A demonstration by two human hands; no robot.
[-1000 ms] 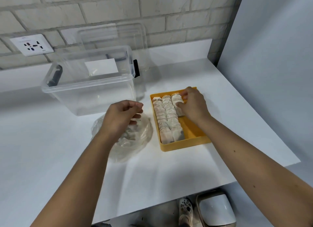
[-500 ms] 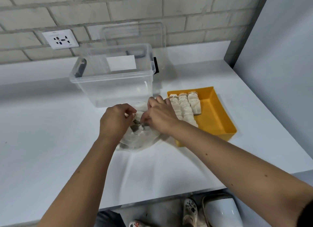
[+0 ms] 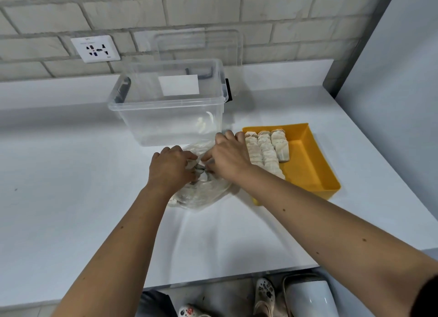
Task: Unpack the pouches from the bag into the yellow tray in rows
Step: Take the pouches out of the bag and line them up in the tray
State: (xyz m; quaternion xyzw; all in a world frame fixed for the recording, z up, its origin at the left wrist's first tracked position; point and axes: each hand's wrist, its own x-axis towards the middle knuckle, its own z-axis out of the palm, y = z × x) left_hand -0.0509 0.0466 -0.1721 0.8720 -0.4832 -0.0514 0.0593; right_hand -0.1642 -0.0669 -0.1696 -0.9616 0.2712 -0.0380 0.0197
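pouches (image 3: 265,151) fill rows in yellow tray (image 3: 305,165); more in bag (image 3: 201,196).

Shifted R hand (image 3: 228,154) from yellow tray (image 3: 308,165) over to bag (image 3: 201,196) mouth, lowered L hand (image 3: 170,167) from above bag onto it, both now at opening.

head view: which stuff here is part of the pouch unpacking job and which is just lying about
In the job: bag, pouches, yellow tray, left hand and right hand, both at the bag's mouth.

Lying about: clear bin, lid, socket.
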